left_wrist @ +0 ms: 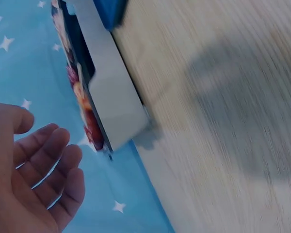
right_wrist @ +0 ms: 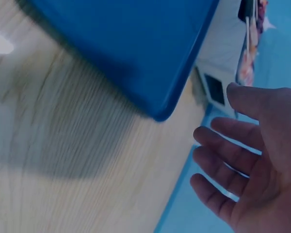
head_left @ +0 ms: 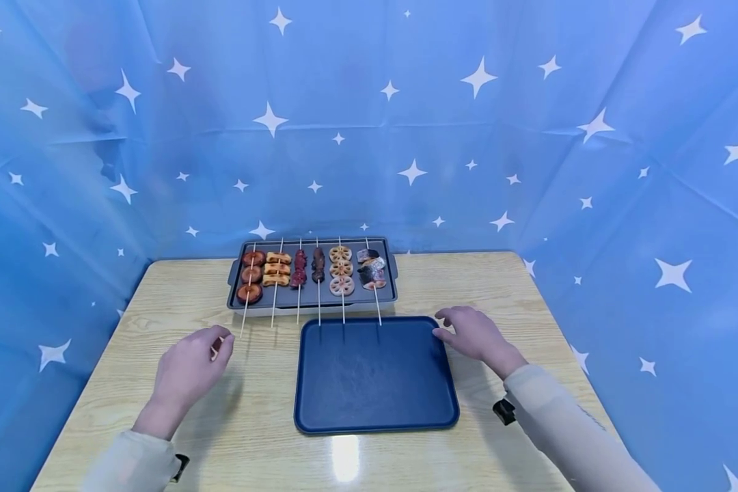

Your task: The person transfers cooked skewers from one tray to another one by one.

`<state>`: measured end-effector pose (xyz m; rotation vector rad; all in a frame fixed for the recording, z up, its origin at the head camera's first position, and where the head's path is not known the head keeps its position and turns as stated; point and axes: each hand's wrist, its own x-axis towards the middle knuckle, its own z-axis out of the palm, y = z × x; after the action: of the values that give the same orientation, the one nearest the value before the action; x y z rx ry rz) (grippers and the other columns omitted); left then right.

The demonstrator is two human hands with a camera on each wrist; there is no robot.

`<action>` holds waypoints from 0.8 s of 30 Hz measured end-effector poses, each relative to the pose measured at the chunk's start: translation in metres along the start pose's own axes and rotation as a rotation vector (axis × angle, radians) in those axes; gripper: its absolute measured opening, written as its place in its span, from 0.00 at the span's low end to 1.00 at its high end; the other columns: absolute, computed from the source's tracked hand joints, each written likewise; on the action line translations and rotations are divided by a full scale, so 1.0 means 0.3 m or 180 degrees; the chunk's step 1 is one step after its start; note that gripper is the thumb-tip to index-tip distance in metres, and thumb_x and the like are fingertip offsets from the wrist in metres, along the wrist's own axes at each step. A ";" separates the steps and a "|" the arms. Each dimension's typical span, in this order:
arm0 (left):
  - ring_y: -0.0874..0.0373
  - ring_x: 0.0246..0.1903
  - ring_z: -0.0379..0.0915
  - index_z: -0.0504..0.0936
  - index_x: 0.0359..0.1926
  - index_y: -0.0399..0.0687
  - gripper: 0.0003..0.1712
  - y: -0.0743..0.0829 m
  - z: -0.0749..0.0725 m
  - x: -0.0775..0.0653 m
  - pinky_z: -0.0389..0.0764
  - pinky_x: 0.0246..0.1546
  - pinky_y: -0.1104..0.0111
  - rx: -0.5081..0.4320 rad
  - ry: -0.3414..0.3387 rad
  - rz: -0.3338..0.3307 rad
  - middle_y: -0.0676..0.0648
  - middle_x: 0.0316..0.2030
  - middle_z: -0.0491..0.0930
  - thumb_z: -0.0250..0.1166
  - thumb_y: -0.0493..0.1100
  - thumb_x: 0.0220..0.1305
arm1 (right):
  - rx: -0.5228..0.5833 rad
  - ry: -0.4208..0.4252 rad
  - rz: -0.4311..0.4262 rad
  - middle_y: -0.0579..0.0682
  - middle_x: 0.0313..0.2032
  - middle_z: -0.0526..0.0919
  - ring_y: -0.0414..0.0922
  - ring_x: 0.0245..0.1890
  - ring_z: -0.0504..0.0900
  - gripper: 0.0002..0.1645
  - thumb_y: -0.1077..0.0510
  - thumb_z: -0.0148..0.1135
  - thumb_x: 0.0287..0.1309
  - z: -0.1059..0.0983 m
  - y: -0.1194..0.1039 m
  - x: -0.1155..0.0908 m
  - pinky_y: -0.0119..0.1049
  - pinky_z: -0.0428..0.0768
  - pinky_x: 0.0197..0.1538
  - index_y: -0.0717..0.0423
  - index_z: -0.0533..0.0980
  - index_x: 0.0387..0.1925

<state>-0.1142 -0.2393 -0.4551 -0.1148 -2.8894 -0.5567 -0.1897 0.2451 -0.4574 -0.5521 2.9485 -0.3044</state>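
Observation:
In the head view my left hand (head_left: 190, 365) is loosely curved, near the stick end of the leftmost skewer, with brown-red rounds (head_left: 250, 275). The left wrist view shows nothing between its fingers (left_wrist: 56, 145). My right hand (head_left: 475, 335) hovers by the far right corner of a dark blue tray (head_left: 375, 383); I cannot tell if it touches. Its fingers (right_wrist: 225, 153) look relaxed around nothing in the right wrist view. Farther back, more skewers lie on a grill (head_left: 289, 306): golden pieces (head_left: 277, 269), red meat (head_left: 298, 268), dark meat (head_left: 318, 265), lotus root slices (head_left: 341, 271) and fish pieces (head_left: 371, 270).
Sticks of several skewers overhang the grill's front edge, some reaching over the tray's far rim. A light wooden table (head_left: 252, 424) carries everything. Blue star-printed cloth (head_left: 357, 157) walls it in at the back and both sides.

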 end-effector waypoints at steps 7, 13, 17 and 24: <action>0.65 0.21 0.71 0.84 0.37 0.52 0.10 0.072 0.043 -0.021 0.69 0.19 0.68 -0.0061 -0.0181 0.0045 0.54 0.25 0.82 0.59 0.48 0.66 | 0.0074 -0.0043 -0.0029 0.51 0.39 0.86 0.46 0.38 0.83 0.23 0.48 0.61 0.63 0.007 -0.087 0.048 0.46 0.81 0.43 0.57 0.78 0.54; 0.66 0.20 0.70 0.84 0.38 0.53 0.09 0.118 0.111 -0.034 0.70 0.21 0.68 -0.0058 -0.0478 0.0051 0.56 0.25 0.82 0.59 0.48 0.65 | 0.0140 -0.0078 -0.0100 0.49 0.40 0.86 0.43 0.37 0.83 0.22 0.48 0.61 0.63 0.021 -0.145 0.084 0.44 0.81 0.42 0.55 0.79 0.54; 0.65 0.19 0.70 0.84 0.39 0.52 0.10 0.145 0.165 -0.033 0.70 0.20 0.68 -0.0084 -0.0634 0.0013 0.55 0.25 0.83 0.59 0.48 0.66 | 0.0244 -0.0031 -0.0124 0.49 0.40 0.86 0.43 0.37 0.83 0.21 0.49 0.61 0.63 0.034 -0.172 0.095 0.44 0.81 0.42 0.55 0.80 0.53; 0.62 0.19 0.73 0.85 0.39 0.50 0.10 0.186 0.251 -0.026 0.71 0.19 0.65 -0.0027 -0.0715 -0.0034 0.56 0.22 0.82 0.60 0.47 0.64 | 0.0441 0.0030 -0.0083 0.48 0.38 0.87 0.42 0.34 0.83 0.19 0.50 0.60 0.64 0.058 -0.211 0.119 0.42 0.81 0.40 0.54 0.80 0.52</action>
<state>-0.1137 -0.1597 -0.5053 -0.1735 -3.1067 -0.5933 -0.1981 0.1712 -0.4635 -0.5722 2.9023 -0.5108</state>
